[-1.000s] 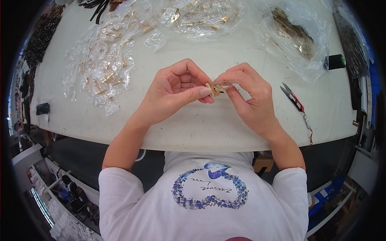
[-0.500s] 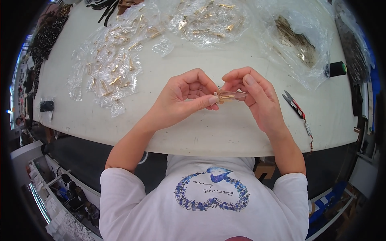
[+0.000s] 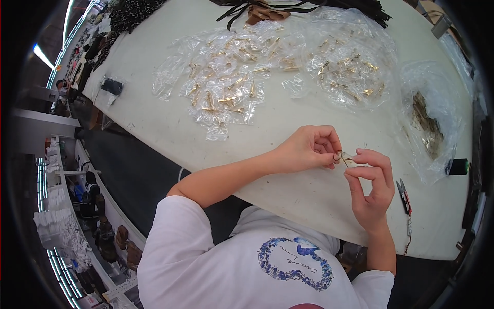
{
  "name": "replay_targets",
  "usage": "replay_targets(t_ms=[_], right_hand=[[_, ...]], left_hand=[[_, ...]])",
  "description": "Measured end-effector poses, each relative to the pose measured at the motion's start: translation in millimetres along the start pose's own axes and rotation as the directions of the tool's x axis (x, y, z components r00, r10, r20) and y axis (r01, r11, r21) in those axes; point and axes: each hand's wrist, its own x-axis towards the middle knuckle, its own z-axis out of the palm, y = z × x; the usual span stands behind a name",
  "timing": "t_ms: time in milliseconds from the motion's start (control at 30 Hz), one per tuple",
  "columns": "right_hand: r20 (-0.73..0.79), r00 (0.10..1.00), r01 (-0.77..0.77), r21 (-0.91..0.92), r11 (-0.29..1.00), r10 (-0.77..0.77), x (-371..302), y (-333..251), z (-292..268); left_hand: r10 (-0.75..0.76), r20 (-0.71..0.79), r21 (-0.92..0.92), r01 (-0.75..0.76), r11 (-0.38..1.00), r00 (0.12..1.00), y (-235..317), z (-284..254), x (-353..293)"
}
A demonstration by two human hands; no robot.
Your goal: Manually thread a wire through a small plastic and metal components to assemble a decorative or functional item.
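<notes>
Above the front part of the white table, my left hand (image 3: 306, 150) pinches a small gold-coloured metal piece (image 3: 338, 155) between thumb and fingers. A bit of clear plastic (image 3: 350, 156) shows beside it, between the two hands. From the right, my right hand (image 3: 372, 185) comes in with thumb and a finger closed on a thin end that slants down from the piece. Its other fingers are bent and raised. The piece is too small to tell its exact kind.
Small clear bags with gold-coloured pieces (image 3: 226, 98) lie spread on the table (image 3: 288, 193). A larger clear bag (image 3: 355, 77) holds more. Another bag (image 3: 427, 123) lies right, near a dark thread spool (image 3: 458, 166) and red-handled thread snips (image 3: 405, 198). Black straps (image 3: 267, 9) lie at the back.
The whole view has swung and tilted to the left. My right hand has shifted from beside the clear plastic to pinching the thin end below. My left hand keeps its pinch.
</notes>
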Motion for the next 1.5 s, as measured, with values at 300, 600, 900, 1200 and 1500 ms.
replay_targets(t_ms=[300, 600, 900, 1200, 1500], right_hand=[[-0.066, 0.747, -0.407, 0.742, 0.533, 0.662, 10, 27, -42], [0.302, 0.781, -0.544, 0.759, 0.359, 0.546, 5, -1, -42], [0.339, 0.822, -0.492, 0.827, 0.271, 0.458, 10, -23, -25], [0.248, 0.765, -0.492, 0.821, 0.29, 0.594, 8, -20, -10], [0.346, 0.722, -0.509, 0.852, 0.121, 0.599, 5, -15, -8]], left_hand=[[0.128, -0.143, -0.007, -0.131, 0.991, 0.981, 27, -14, -2], [0.269, -0.497, -0.058, -0.341, 0.938, 0.825, 38, -27, -1], [0.27, -0.413, -0.191, -0.373, 0.908, 0.87, 46, -2, -19], [0.363, -0.329, 0.039, -0.372, 0.927, 0.872, 41, 30, -21], [0.462, -0.312, 0.308, -0.371, 0.876, 0.83, 36, 42, -18]])
